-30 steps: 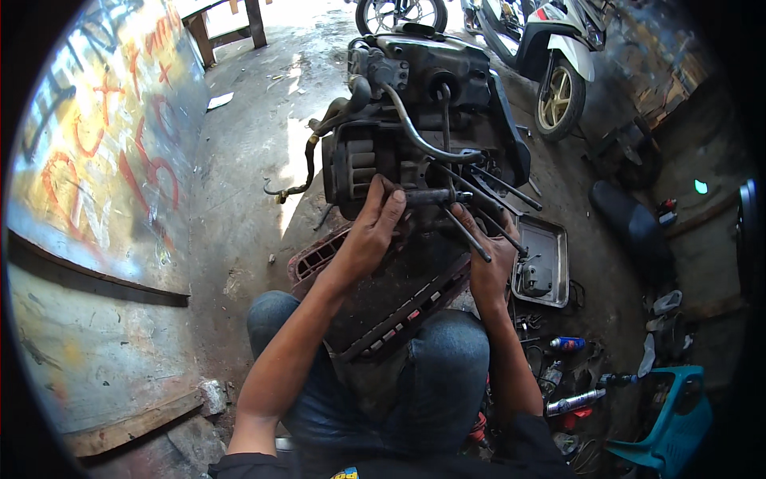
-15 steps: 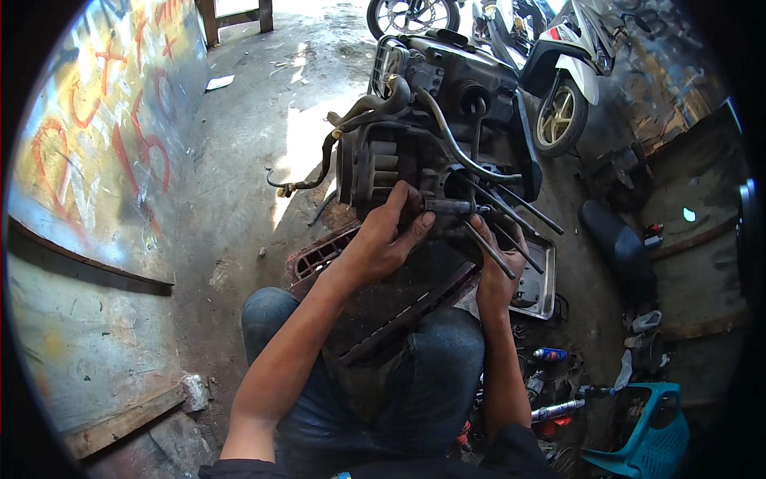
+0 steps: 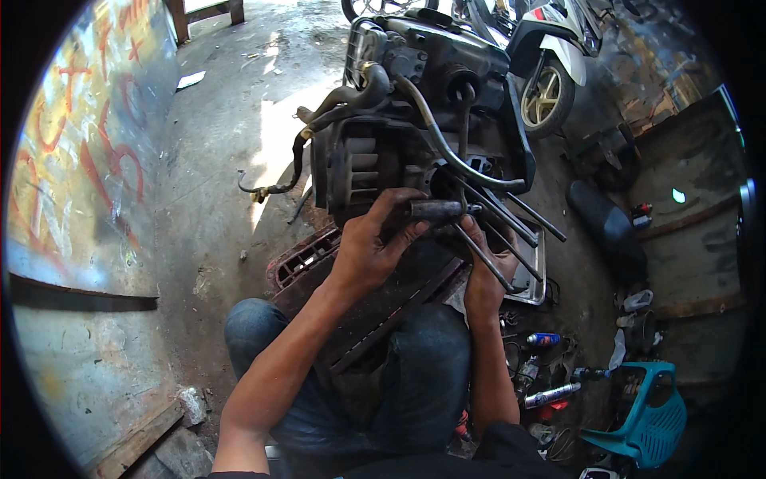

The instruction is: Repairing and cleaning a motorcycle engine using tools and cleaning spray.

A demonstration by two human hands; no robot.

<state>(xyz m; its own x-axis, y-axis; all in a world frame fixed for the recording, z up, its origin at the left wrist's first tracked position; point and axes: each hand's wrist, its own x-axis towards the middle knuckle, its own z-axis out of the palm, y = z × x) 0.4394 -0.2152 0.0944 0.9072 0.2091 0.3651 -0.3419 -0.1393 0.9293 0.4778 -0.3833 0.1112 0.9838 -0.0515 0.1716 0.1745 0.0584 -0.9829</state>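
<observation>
A dark, greasy engine [image 3: 375, 164] with hoses stands in front of my knees, and several long metal rods [image 3: 511, 215] jut from it to the right. My left hand [image 3: 375, 239] is closed, its thumb and fingers around a grey metal cylinder [image 3: 435, 209] held level against the engine's near side. Behind the rods, my right hand [image 3: 488, 275] is curled with its thumb just under the cylinder's right end. Its other fingers are partly hidden, so what they grip cannot be made out. An upright thin rod [image 3: 464, 136] runs from the engine's round port down toward the cylinder.
Under the engine lies a dark reddish crate [image 3: 307, 259]. A metal tray [image 3: 538, 279] sits right of my right hand. Spray cans [image 3: 550, 395], tools and a teal plastic chair [image 3: 638, 415] are at lower right. A white scooter [image 3: 558, 72] and a black seat [image 3: 606, 227] stand farther right.
The whole view has shifted, so the engine and hands appear slightly further left. Both hands stay at the cylinder, and the left fingers have spread a little along it.
</observation>
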